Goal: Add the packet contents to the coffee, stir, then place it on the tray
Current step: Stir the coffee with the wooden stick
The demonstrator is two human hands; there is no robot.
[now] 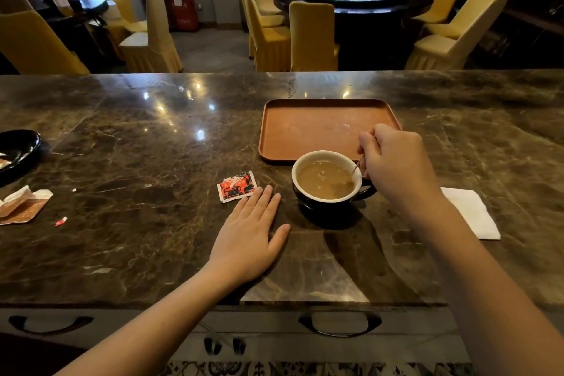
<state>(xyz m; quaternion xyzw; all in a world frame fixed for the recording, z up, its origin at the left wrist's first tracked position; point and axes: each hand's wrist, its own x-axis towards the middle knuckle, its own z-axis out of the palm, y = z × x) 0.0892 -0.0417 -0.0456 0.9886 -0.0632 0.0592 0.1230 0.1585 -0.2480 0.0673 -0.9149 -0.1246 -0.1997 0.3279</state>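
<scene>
A dark cup with a white inside (328, 180) holds milky coffee and stands on the marble counter just in front of the brown tray (308, 128). My right hand (396, 168) hovers over the cup's right side, shut on a thin spoon (355, 168) whose tip dips into the coffee. A torn red and white packet (236, 186) lies flat to the left of the cup. My left hand (250, 235) rests palm down on the counter, fingers apart, its fingertips just below the packet.
A folded white napkin (471, 212) lies right of the cup, partly under my right forearm. Torn brown packets (23, 206) and a black dish (16, 151) sit at the far left. Beyond the counter stand yellow-covered chairs and a round table.
</scene>
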